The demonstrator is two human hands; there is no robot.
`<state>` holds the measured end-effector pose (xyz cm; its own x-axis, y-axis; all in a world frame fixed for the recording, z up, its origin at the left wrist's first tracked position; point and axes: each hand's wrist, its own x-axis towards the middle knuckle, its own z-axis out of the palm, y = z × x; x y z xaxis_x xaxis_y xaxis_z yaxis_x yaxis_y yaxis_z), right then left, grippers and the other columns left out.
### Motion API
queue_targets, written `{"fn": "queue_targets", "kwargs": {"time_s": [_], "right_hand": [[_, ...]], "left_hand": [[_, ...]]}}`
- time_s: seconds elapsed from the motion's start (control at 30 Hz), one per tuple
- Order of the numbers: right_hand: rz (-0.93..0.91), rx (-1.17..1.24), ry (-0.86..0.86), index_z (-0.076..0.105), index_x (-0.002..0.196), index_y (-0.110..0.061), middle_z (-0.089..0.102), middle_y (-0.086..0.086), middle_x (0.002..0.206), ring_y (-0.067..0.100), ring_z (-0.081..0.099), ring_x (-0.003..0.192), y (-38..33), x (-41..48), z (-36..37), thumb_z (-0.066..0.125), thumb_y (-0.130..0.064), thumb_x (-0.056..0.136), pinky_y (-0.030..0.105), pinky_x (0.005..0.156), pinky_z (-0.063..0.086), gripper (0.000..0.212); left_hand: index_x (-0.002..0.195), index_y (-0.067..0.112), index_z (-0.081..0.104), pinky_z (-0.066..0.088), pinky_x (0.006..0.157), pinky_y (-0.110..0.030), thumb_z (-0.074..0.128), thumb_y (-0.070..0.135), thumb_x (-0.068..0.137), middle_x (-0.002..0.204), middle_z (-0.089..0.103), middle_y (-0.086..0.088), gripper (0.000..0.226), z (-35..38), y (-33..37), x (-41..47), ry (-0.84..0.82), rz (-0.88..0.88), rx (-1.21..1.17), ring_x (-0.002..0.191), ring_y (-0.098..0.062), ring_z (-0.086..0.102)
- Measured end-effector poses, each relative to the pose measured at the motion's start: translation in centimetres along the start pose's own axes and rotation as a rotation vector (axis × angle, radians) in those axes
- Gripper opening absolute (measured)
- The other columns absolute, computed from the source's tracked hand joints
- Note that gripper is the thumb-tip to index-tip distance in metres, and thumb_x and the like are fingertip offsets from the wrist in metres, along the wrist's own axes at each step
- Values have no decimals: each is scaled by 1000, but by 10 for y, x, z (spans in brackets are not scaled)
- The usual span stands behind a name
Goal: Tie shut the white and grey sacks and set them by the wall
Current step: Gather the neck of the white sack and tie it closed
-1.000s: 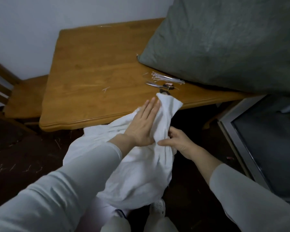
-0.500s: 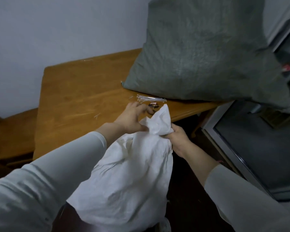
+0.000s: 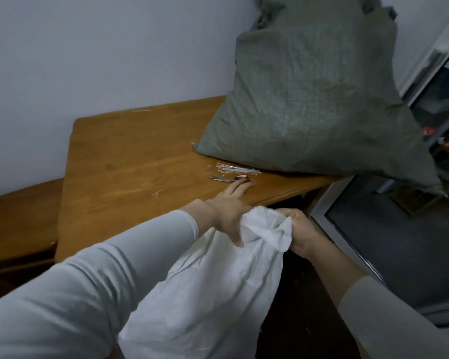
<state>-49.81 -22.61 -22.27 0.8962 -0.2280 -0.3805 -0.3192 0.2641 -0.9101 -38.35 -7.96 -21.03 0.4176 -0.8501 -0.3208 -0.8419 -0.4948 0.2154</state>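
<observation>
Two hands | right [image 3: 300, 233] fisted on bunched neck of crinkled white sack [image 3: 218, 288] | left [image 3: 228, 203] fingers spread toward scissors [image 3: 227, 179] | coarse grey sack [image 3: 314, 99] slumped on wooden table [image 3: 130, 161]

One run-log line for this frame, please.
right hand: grips white sack neck | left hand: reaching toward cable ties on table | grey sack: on table

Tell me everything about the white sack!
The white sack looks like thin, crinkly woven cloth or plastic. It seems partly filled and hangs below the wooden table edge, toward the person. Its top is bunched into a twisted neck. The right hand squeezes that neck shut. The left hand touches the bunched top with its thumb side while its fingers stretch toward the scissors and ties. No tie is on it yet.
</observation>
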Motion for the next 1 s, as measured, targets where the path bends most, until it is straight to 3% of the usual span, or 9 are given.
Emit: {"fn": "queue_targets", "kwargs": {"time_s": [0.13,0.2,0.3,0.4,0.53,0.67,0.77,0.87,1.0], "right_hand": [[-2,213,179,67,81,-5,71,4,74,20,64,71,1,-5,-20,51,10,82,29,67,54,22],[-5,243,228,63,102,-8,68,7,99,24,64,91,3,-4,-31,59,10,80,38,82,52,29],[-14,45,455,56,118,-11,62,1,107,24,61,99,3,2,-35,67,2,78,42,85,51,44],[-112,-239,657,46,129,-16,56,2,116,24,56,109,1,12,-20,59,-7,85,45,94,49,47],[18,-243,120,28,139,-26,55,6,121,29,55,114,6,14,11,58,2,69,44,91,51,81],[115,106,-319,52,121,-15,66,13,111,30,62,107,7,9,28,60,20,71,43,92,51,62],[-1,-191,-88,55,119,-16,66,2,107,21,62,106,16,20,41,75,4,70,32,85,52,57],[-24,-52,124,57,116,-10,65,8,109,27,63,104,25,32,41,73,4,72,40,90,51,49],[39,17,131,55,124,-11,63,9,120,28,60,110,29,37,21,80,1,63,52,97,47,67]], "left_hand": [[111,14,67,14,117,-42,65,46,80,150,29,-5,44,4,-12,1,19,-46,-71,141,-26,12],[102,11,65,34,106,-35,61,43,85,120,59,-10,36,-3,-12,-1,90,-124,-302,118,-25,47],[100,15,65,41,76,-28,57,43,88,94,66,-3,32,-16,-9,0,178,-187,-410,95,-26,59],[62,19,47,32,64,-28,54,42,90,70,56,-6,37,-19,0,1,245,-210,-435,80,-27,53],[69,10,58,37,70,-34,53,39,92,90,63,-21,37,-14,9,8,270,-130,-415,90,-32,59],[89,2,64,38,71,-33,53,33,92,90,65,-16,33,-14,9,12,299,-105,-352,88,-30,58],[78,6,58,32,67,-28,59,35,89,75,57,-10,31,-15,9,11,343,-144,-396,75,-24,51],[81,6,60,38,65,-31,76,41,70,72,54,-3,40,-22,-3,2,329,-180,-601,69,-17,49],[118,34,48,33,100,-40,82,47,58,122,55,6,71,-18,-35,-18,-16,-263,-301,118,-21,45]]}}
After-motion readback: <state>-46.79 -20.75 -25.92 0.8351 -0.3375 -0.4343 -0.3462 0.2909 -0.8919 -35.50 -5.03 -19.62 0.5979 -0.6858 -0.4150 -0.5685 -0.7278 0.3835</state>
